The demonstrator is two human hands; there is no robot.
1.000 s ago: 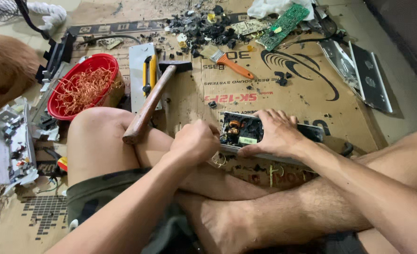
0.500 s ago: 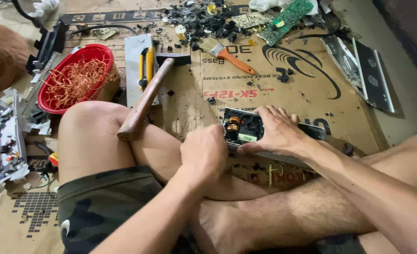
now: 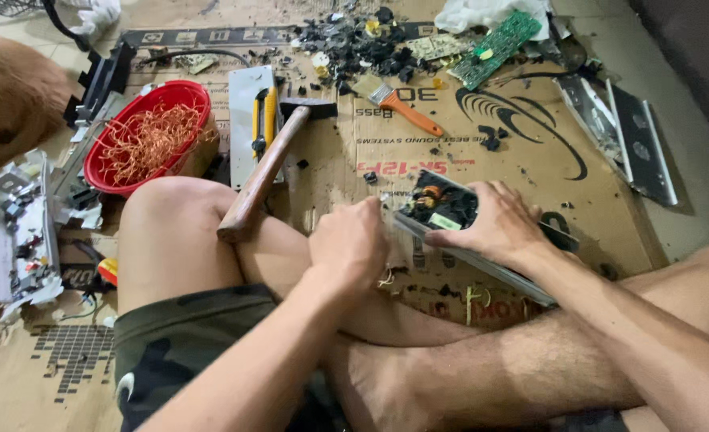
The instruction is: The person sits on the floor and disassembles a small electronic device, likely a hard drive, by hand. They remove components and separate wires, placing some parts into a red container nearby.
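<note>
Head view: I sit cross-legged on flattened cardboard (image 3: pixel 482 152). My right hand (image 3: pixel 494 220) is spread over an opened electronics unit (image 3: pixel 458 220), fingers pressing on its top, gripping it where it rests tilted on the cardboard just in front of my shin. My left hand (image 3: pixel 353 244) is clenched at the unit's near left edge; what it grips is hidden, so I cannot tell. A hammer (image 3: pixel 270 164) with a wooden handle lies with its handle end against my left knee, head pointing away. Beside it lie yellow-handled pliers (image 3: pixel 265 116) on a grey metal plate (image 3: pixel 242 100). A red bowl (image 3: pixel 102 172) of copper wire sits left. Beyond: an orange-handled brush (image 3: pixel 402 108), a green circuit board (image 3: pixel 494 48), black debris (image 3: pixel 362 48).
</note>
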